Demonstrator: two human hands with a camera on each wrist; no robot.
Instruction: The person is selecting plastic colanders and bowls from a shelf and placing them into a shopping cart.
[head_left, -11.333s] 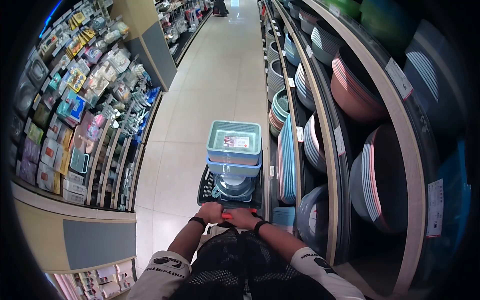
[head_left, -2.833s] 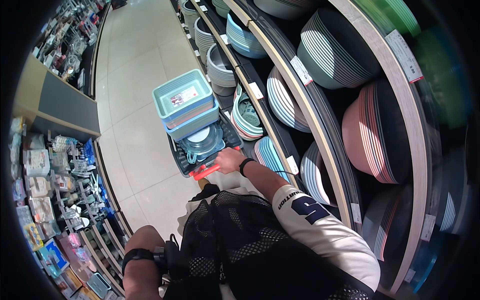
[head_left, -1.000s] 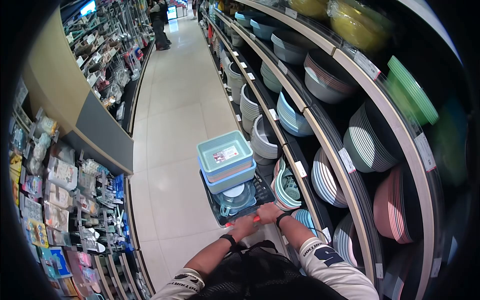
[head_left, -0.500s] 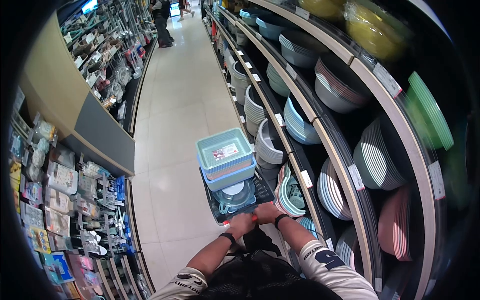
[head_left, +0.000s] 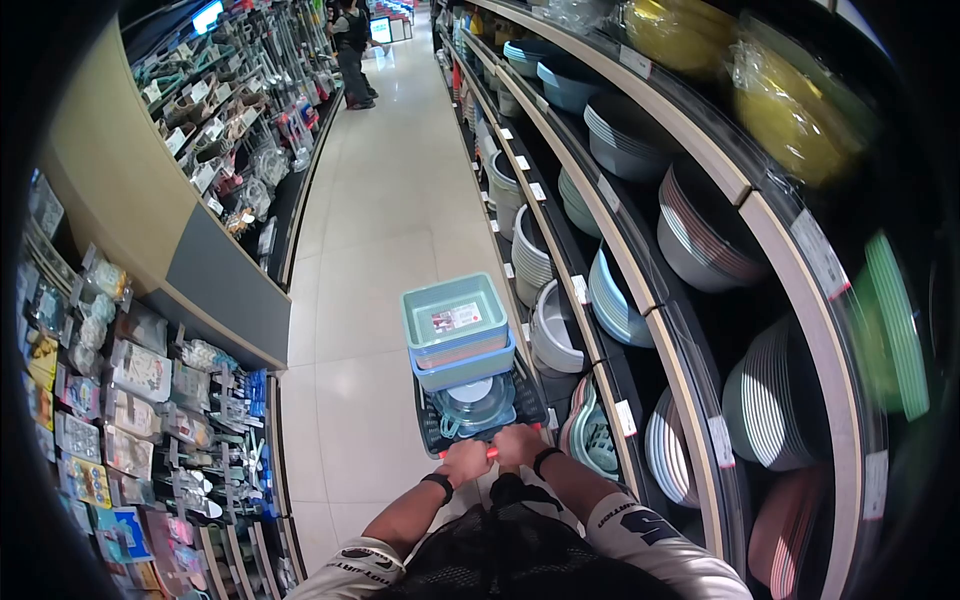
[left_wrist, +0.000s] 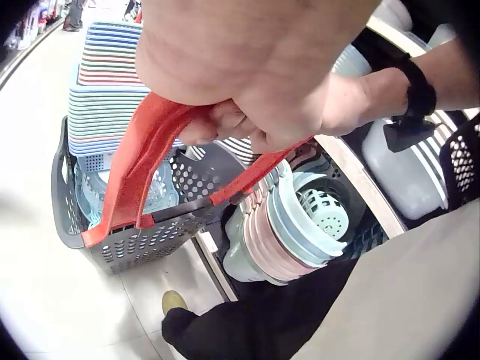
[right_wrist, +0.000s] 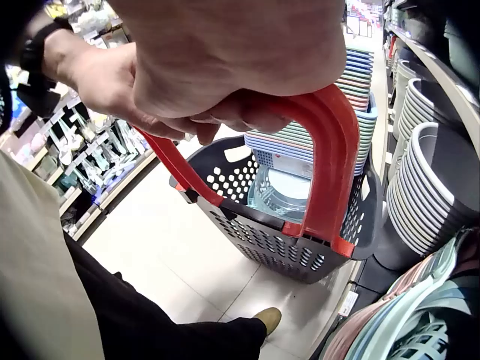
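Note:
My left hand (head_left: 468, 462) and right hand (head_left: 517, 443) grip the red handle (right_wrist: 334, 150) of a dark grey perforated shopping basket (left_wrist: 146, 244), side by side. In both wrist views the fingers wrap round the handle's top bar. Toward the front of the basket stands a tall stack of nested rectangular plastic baskets (head_left: 455, 325), pale green on top with a label, pink and blue below. Nearer the handle sits a translucent blue round container (head_left: 478, 403) with a whitish disc on it. The lower part of the load is hidden by the basket's wall.
Shelves of stacked washbasins (head_left: 775, 400) and buckets (head_left: 555, 330) run close along the right. On the left are a packaged-goods display (head_left: 130, 400) and a grey-beige pillar end (head_left: 225, 280). Tiled floor (head_left: 365, 220) runs ahead, where a person (head_left: 355, 60) stands far off.
At 2.8 s ago only my right hand held the handle, my left hanging by my side; by 1.0 s ago both held it. Since then the shelves have slid back past the basket.

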